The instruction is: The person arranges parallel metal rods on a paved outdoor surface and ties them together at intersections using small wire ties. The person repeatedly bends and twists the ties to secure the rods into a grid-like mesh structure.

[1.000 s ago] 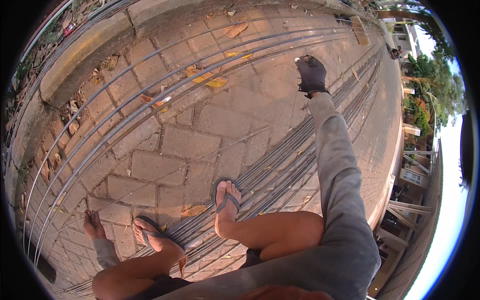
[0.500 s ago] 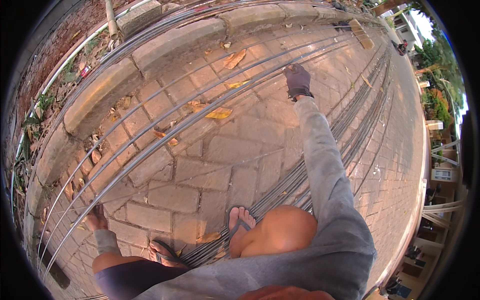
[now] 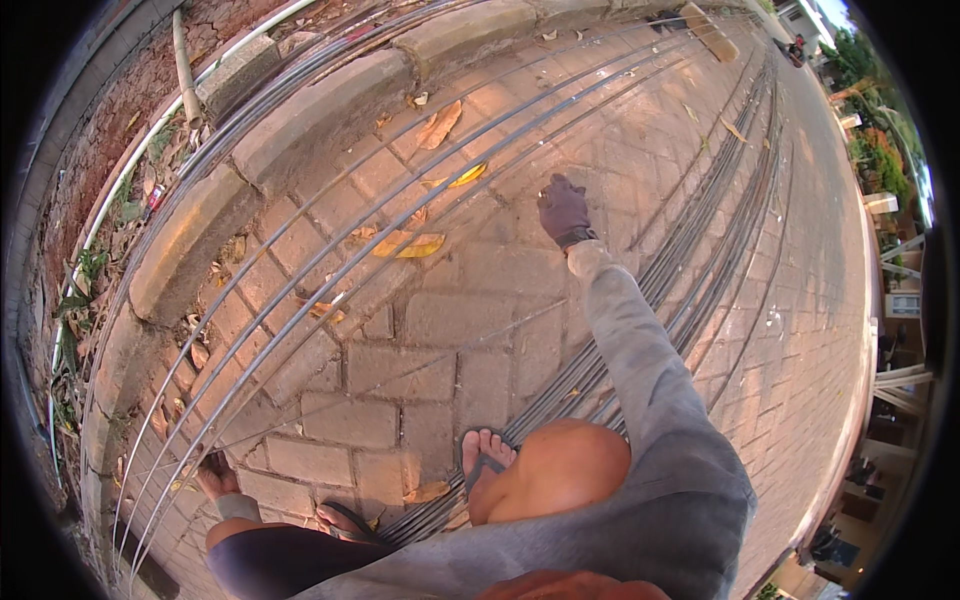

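My right hand [image 3: 565, 210], in a dark glove, is closed in a loose fist above the paving, with no rod visible in it. It is apart from the long thin metal rods [image 3: 375, 240] that curve across the picture to its left. My left hand [image 3: 217, 476] is low at the left, close beside the near part of these rods. Its fingers are in shadow, so whether they grip a rod is unclear. A thick bundle of dark rods [image 3: 690, 270] runs under my right leg and on past my right arm.
A stone kerb [image 3: 330, 100] borders the paving on the left, with more rods and a pale pipe [image 3: 125, 180] beyond. Dry leaves [image 3: 410, 244] lie about. A wooden block [image 3: 708, 32] rests far off. My sandalled feet [image 3: 488, 455] stand by the bundle.
My right hand has drawn back from the rods toward me, ending slightly left. My left hand appears a little lower and further right, as the view shifts too.
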Available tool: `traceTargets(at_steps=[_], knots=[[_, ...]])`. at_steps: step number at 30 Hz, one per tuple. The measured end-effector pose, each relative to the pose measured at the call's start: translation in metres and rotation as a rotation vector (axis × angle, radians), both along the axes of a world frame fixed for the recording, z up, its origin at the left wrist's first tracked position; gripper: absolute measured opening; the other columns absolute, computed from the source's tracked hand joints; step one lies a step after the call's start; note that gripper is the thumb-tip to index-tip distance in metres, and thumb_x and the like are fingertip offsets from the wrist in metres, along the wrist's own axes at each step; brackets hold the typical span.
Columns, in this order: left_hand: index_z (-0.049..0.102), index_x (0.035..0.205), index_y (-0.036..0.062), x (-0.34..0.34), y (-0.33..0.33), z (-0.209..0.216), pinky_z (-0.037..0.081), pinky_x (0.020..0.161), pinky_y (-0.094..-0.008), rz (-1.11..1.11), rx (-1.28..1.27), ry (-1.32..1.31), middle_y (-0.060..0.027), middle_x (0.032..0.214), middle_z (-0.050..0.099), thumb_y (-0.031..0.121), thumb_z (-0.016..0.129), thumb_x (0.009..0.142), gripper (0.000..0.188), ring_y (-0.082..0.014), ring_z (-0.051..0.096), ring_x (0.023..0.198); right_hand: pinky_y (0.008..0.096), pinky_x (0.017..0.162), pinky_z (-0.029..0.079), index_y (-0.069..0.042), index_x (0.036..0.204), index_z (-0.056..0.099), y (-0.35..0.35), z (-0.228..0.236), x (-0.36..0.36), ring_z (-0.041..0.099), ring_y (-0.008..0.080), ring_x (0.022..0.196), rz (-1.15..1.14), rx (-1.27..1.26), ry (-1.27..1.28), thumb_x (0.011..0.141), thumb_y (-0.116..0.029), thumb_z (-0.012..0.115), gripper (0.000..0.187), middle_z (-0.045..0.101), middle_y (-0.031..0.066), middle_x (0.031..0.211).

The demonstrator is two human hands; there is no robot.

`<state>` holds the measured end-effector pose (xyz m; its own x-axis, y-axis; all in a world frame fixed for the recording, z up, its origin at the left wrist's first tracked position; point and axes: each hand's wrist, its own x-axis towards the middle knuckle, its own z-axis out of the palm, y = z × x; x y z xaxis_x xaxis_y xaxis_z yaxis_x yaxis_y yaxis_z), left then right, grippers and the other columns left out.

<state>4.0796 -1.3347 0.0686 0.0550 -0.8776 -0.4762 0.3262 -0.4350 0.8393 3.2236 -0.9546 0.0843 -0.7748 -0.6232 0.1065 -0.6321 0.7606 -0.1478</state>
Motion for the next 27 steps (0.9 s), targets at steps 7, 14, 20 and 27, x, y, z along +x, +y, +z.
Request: traceTargets(at_steps=[7,14,20,27], knots=[[0.061,0.131,0.0039,-0.001,-0.021,0.009,0.04,0.104,-0.0358,-0.175,-0.137,-0.075,-0.0068,0.119,0.066,0.029,0.064,0.095,0.043,-0.021,0.057,0.115,0.0389,0.086,0.054,-0.008,0.107,0.074,0.023,-0.017,-0.084,0.07,0.0321,0.095,-0.463,-0.832,-0.175,0.084,-0.028,0.072,0.031,0.072,0.0164,0.105],[0.066,0.121,0.0065,-0.002,-0.012,0.015,0.048,0.093,-0.0337,-0.105,-0.085,-0.037,-0.0064,0.113,0.069,0.03,0.066,0.094,0.036,-0.0199,0.061,0.106,0.0343,0.08,0.054,-0.009,0.105,0.076,-0.003,0.041,-0.19,0.071,0.0218,0.086,-0.415,-0.675,0.138,0.085,-0.025,0.073,0.026,0.075,0.0121,0.096],[0.071,0.104,0.0103,-0.009,-0.007,0.034,0.05,0.087,-0.0338,-0.139,-0.065,-0.114,-0.0035,0.102,0.071,0.032,0.068,0.093,0.024,-0.0182,0.064,0.096,0.0428,0.084,0.053,-0.011,0.098,0.075,-0.011,0.048,-0.2,0.069,0.0325,0.095,-0.381,-0.556,0.238,0.084,-0.031,0.068,0.026,0.073,0.0137,0.099],[0.068,0.11,0.0062,-0.01,-0.013,0.037,0.054,0.088,-0.0357,-0.06,-0.035,-0.098,-0.0066,0.105,0.071,0.024,0.065,0.095,0.023,-0.0205,0.064,0.097,0.0441,0.085,0.052,-0.008,0.094,0.074,-0.016,0.033,-0.211,0.068,0.0336,0.095,-0.251,-0.38,0.33,0.085,-0.033,0.065,0.028,0.072,0.0139,0.098]])
